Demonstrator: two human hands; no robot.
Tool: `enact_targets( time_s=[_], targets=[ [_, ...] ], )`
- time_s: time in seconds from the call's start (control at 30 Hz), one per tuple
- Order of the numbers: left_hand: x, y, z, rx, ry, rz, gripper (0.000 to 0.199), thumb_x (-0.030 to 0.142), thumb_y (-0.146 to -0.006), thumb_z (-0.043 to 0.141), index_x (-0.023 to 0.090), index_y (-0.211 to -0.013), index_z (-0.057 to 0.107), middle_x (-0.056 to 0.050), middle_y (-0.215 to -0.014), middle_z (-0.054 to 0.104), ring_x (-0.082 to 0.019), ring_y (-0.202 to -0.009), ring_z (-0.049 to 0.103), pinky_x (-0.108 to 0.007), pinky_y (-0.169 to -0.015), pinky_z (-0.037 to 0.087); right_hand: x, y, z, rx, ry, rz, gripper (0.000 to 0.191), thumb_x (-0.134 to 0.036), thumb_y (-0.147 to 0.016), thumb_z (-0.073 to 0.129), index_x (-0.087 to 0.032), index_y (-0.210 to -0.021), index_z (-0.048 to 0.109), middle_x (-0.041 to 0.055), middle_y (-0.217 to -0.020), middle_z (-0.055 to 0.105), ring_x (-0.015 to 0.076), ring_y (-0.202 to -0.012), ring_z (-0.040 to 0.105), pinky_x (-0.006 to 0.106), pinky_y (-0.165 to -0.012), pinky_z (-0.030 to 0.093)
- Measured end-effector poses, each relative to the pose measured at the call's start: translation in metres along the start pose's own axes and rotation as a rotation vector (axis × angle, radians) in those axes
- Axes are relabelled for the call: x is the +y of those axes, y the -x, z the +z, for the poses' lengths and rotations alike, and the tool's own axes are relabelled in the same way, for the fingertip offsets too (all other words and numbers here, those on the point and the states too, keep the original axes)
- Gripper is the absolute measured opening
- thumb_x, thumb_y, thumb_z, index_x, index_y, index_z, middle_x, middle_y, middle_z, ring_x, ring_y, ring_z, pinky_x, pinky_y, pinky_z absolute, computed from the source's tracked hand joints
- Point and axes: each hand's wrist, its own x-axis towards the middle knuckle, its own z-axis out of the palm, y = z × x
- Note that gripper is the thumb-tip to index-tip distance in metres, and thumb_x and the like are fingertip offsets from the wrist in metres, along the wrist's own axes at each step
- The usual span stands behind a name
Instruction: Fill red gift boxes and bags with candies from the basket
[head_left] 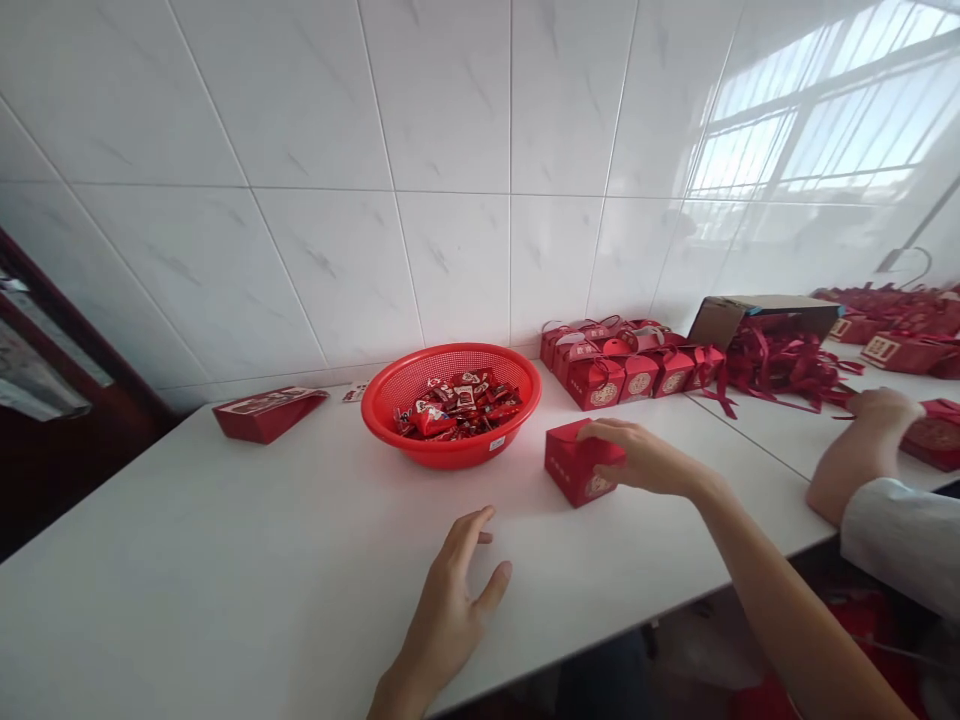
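My right hand (645, 458) grips a small red candy box (568, 467) that sits on the white table. Its fingers lie over the top right of the box and the thumb is at the side facing me; part of the box is covered by them. Over the table, to the left of that box, my left hand (454, 600) is open and holds nothing, fingers and thumb apart. A red plastic basket (379, 440) with wrapped candies (457, 405) stands beyond my left hand, near the wall.
Several ribboned red boxes (600, 383) stand in rows by the tiled wall. Right of them, a cardboard box (712, 322) spills dark red ribbons (784, 360). Another person's hand (862, 450) is at the right. A flat red tray-like box (262, 418) lies at the left.
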Motion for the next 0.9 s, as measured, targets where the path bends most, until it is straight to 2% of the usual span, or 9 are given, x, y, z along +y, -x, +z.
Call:
enact_targets(
  time_s=[0.13,0.23,0.33,0.43,0.5,0.6,0.7,0.8,0.9],
  targets=[
    [-0.005,0.004,0.001,-0.009,-0.009,0.012,0.040,0.030,-0.094,0.055,0.027,-0.134,0.054,-0.010,-0.130,0.062,-0.022,-0.103,0.070,-0.041,-0.093,0.058,0.056,0.014,-0.005,0.224,0.152,0.147,0.045,-0.020,-0.080,0.055,-0.025,-0.124,0.064,0.0097,-0.124,0.068,0.0297,-0.111,0.065,0.042,-0.093,0.052],
    [-0.005,0.003,0.001,-0.002,-0.012,0.030,0.039,0.029,-0.094,0.055,0.028,-0.133,0.055,-0.009,-0.129,0.062,-0.021,-0.104,0.070,-0.040,-0.093,0.058,0.081,0.020,0.000,0.430,0.264,0.303,0.053,-0.020,-0.079,0.053,-0.022,-0.131,0.059,0.0143,-0.135,0.061,0.0349,-0.127,0.056,0.048,-0.099,0.049],
    [-0.004,0.002,0.001,-0.001,-0.016,0.045,0.037,0.029,-0.094,0.055,0.028,-0.131,0.056,-0.008,-0.128,0.063,-0.021,-0.103,0.070,-0.039,-0.093,0.059,0.087,0.021,0.017,0.630,0.307,0.384,0.051,-0.031,-0.082,0.057,-0.020,-0.132,0.057,0.0177,-0.139,0.056,0.0381,-0.127,0.053,0.051,-0.097,0.047],
    [-0.005,0.002,0.001,-0.003,-0.019,0.056,0.037,0.028,-0.094,0.055,0.028,-0.131,0.056,-0.008,-0.128,0.063,-0.020,-0.102,0.070,-0.038,-0.093,0.059,0.078,0.018,0.041,0.773,0.322,0.375,0.037,-0.033,-0.085,0.055,-0.019,-0.118,0.064,0.0177,-0.125,0.063,0.0346,-0.111,0.058,0.047,-0.091,0.048],
    [-0.006,0.002,0.002,-0.008,-0.022,0.057,0.037,0.028,-0.094,0.056,0.028,-0.130,0.057,-0.008,-0.127,0.063,-0.020,-0.102,0.070,-0.038,-0.093,0.060,0.069,0.015,0.056,0.693,0.305,0.398,0.032,-0.029,-0.088,0.051,-0.019,-0.113,0.067,0.0147,-0.106,0.068,0.0300,-0.097,0.061,0.042,-0.085,0.048],
    [-0.008,0.003,0.002,-0.025,-0.023,0.045,0.036,0.027,-0.094,0.055,0.028,-0.130,0.058,-0.008,-0.129,0.063,-0.020,-0.103,0.071,-0.037,-0.093,0.060,0.060,0.011,0.067,0.399,0.282,0.554,0.041,-0.029,-0.092,0.049,-0.021,-0.129,0.063,0.0116,-0.095,0.068,0.0276,-0.087,0.064,0.038,-0.079,0.046],
    [-0.009,0.003,0.001,-0.041,-0.027,0.038,0.037,0.027,-0.094,0.055,0.029,-0.131,0.058,-0.008,-0.130,0.063,-0.020,-0.104,0.071,-0.037,-0.093,0.061,0.066,0.007,0.062,0.222,0.319,0.756,0.049,-0.032,-0.095,0.047,-0.024,-0.143,0.053,0.0164,-0.114,0.067,0.0321,-0.104,0.064,0.042,-0.086,0.045],
    [-0.009,0.004,0.001,-0.043,-0.033,0.043,0.036,0.028,-0.094,0.055,0.029,-0.130,0.059,-0.008,-0.130,0.063,-0.020,-0.104,0.071,-0.037,-0.093,0.061,0.084,0.004,0.051,0.170,0.315,0.894,0.051,-0.034,-0.097,0.046,-0.023,-0.146,0.050,0.0204,-0.131,0.060,0.0358,-0.121,0.057,0.047,-0.093,0.043],
    [-0.009,0.004,0.002,-0.041,-0.038,0.048,0.036,0.027,-0.094,0.055,0.028,-0.130,0.059,-0.008,-0.130,0.063,-0.020,-0.103,0.071,-0.037,-0.092,0.061,0.103,0.003,0.039,0.164,0.298,0.960,0.051,-0.035,-0.097,0.045,-0.020,-0.146,0.049,0.0226,-0.134,0.058,0.0368,-0.123,0.055,0.050,-0.095,0.043]
  ],
)
